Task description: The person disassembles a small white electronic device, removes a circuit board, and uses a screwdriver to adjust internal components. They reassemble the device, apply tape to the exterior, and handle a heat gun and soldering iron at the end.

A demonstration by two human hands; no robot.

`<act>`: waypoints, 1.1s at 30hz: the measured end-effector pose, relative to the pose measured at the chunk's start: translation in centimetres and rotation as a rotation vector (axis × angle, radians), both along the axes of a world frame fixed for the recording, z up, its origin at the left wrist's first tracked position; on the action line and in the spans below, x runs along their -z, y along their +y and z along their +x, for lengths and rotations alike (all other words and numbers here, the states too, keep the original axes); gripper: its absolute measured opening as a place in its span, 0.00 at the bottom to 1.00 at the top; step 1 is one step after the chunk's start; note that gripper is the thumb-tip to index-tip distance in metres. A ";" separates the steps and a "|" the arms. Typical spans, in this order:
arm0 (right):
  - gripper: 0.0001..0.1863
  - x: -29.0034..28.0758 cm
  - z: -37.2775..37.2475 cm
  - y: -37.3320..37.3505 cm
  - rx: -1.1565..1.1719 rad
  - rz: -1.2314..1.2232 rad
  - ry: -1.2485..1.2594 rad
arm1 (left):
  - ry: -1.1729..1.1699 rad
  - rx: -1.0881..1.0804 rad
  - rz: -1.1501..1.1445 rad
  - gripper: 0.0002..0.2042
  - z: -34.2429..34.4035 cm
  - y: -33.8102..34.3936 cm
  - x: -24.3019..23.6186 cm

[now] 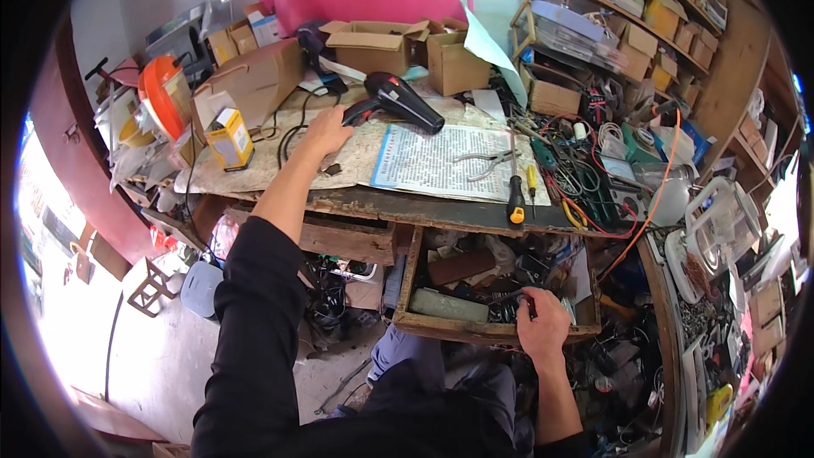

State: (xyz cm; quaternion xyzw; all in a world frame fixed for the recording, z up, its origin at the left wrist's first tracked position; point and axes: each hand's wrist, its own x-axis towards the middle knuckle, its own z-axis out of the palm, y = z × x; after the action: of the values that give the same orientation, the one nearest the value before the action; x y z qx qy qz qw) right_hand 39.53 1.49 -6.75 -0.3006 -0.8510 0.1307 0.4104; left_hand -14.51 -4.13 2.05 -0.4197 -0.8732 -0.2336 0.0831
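Observation:
A black hair dryer [398,100] lies on the worktable, nozzle toward the right. My left hand [326,131] is closed at the end of its handle, fingertips partly hidden. Below the tabletop a wooden drawer [458,330] is pulled out toward me. Over its front board, right of centre, my right hand [545,321] is curled with thumb and fingers on the inner side. Inside lie a grey block [449,305], a brown block [460,267] and a jumble of small parts. Beside the dryer a printed sheet [424,157] bears pliers [487,164] and a yellow-black screwdriver [515,202].
A yellow box [230,141] and an orange round thing [163,93] stand at the left. Open cardboard boxes [366,47] line the back. Tangled cables and tools crowd the table's right end, beneath loaded shelves [636,0]. A small screwdriver [532,178] lies near the edge.

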 end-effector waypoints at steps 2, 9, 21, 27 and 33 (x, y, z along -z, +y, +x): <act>0.08 0.1 0.0 -0.1 0.028 -0.043 -0.031 | -0.023 -0.055 -0.128 0.26 0.4 1.4 -0.7; 0.06 -0.1 0.3 0.2 0.013 -0.032 -0.084 | -0.259 -0.063 -0.313 0.25 2.6 2.3 -7.2; 0.05 0.2 0.3 -0.3 0.012 0.011 -0.073 | -1.106 0.128 0.531 0.09 6.6 -6.9 -6.3; 0.05 0.2 0.3 -0.3 -0.006 0.008 -0.110 | -1.640 0.325 0.727 0.10 10.7 -9.7 -3.8; 0.04 0.1 0.2 -0.3 -0.019 0.059 -0.117 | -1.939 0.524 0.870 0.14 14.5 -10.7 -1.0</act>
State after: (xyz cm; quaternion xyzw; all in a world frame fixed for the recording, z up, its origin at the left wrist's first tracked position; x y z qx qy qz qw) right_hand 39.76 1.24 -6.81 -0.2876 -0.8797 0.0918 0.3674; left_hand 0.03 -14.81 3.09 -0.1648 -0.2940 -0.7635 -0.5509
